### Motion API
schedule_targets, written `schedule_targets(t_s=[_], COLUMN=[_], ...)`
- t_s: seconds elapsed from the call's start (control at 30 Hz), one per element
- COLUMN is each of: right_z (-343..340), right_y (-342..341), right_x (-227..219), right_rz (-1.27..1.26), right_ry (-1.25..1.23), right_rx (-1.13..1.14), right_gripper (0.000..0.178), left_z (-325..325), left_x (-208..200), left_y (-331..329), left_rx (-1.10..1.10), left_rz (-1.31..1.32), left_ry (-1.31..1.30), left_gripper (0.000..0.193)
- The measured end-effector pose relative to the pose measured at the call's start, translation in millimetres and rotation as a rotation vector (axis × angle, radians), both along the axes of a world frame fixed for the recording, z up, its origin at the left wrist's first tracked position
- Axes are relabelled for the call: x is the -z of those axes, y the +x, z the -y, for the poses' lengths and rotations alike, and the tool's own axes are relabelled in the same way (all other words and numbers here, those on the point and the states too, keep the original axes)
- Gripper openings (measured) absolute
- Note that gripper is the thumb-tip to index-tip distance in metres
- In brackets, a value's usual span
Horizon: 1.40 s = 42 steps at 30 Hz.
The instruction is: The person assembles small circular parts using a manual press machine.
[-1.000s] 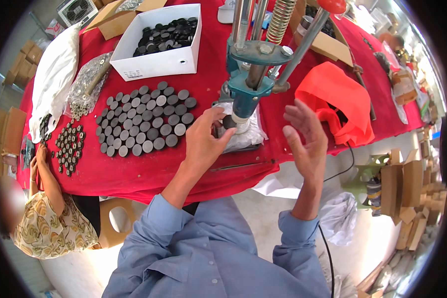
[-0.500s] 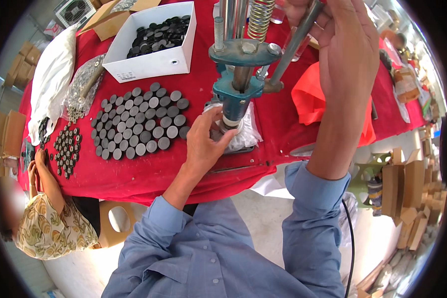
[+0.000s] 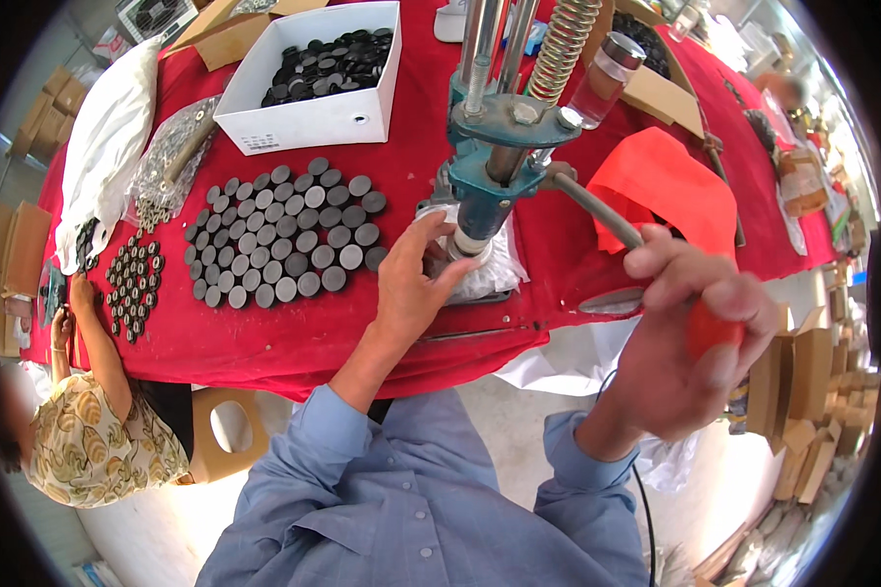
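Observation:
A green hand press [image 3: 489, 186] stands on the red-covered table in front of me. My left hand [image 3: 411, 279] is at its foot, thumb and forefinger curved round the pale ring [image 3: 470, 243] under the ram; what lies between the fingertips is hidden. My right hand [image 3: 690, 338], slightly blurred, is closed round the red grip [image 3: 712, 331] of the press lever [image 3: 597, 215], which slopes down toward me on the right. Clear plastic wrapping [image 3: 499, 264] lies crumpled round the press base. Many black round discs [image 3: 274, 235] are spread flat left of my left hand.
A white box [image 3: 303, 127] of black discs stands behind the spread ones. Small ring-shaped parts [image 3: 132, 289] lie farther left, near a co-worker [image 3: 108, 430]. Right of the press are an orange-red cloth [image 3: 666, 186], a glass jar [image 3: 607, 78] and an open carton [image 3: 661, 98].
My right hand has swung the lever from high up down toward me, to the right of the press. My left hand stays at the press foot. The view has shifted slightly.

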State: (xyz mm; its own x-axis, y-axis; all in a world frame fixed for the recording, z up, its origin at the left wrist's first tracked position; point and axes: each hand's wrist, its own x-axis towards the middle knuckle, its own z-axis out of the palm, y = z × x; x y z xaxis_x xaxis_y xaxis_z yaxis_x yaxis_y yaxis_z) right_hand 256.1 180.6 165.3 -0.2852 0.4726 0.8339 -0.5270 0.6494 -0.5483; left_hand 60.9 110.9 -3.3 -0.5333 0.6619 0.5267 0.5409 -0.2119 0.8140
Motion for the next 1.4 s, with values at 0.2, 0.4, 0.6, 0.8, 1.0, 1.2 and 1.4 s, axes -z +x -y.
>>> schedule_targets(t_s=[0.2, 0.4, 0.6, 0.8, 1.0, 1.2, 1.4], right_z=[15.7, 38.7, 31.8, 5.8, -37.3, -56.8, -51.7], right_y=[3.0, 9.6, 3.5, 0.2, -26.2, -30.4, -35.8], right_x=[19.2, 63.1, 60.1, 14.7, -41.3, -50.7, -46.6], right_rz=[-0.014, -0.043, -0.108, -0.044, 0.043, 0.088, 0.027], right_ry=[-0.04, -0.036, -0.02, 0.036, -0.092, -0.09, -0.085], right_rx=[0.113, 0.291, 0.208, 0.112, 0.08, -0.062, -0.008], right_gripper=[0.039, 0.044, 0.032, 0.038, 0.04, 0.038, 0.038], left_z=[40.9, 65.7, 78.6, 71.2, 41.8, 3.6, -4.3], left_x=[-5.9, -6.3, -2.2, 3.7, -13.0, -25.7, -21.6], left_y=[-46.4, -53.0, -44.0, -43.7, -21.2, 1.9, 3.5], left_rx=[-0.166, -0.112, -0.081, -0.196, -0.215, -0.046, -0.031], left_rz=[-0.431, -0.611, -0.639, -0.68, -0.234, -0.23, -0.092], left_ry=[-0.152, -0.371, -0.406, -0.38, -0.227, -0.231, -0.222], left_gripper=[0.044, 0.04, 0.041, 0.039, 0.061, 0.069, 0.074])
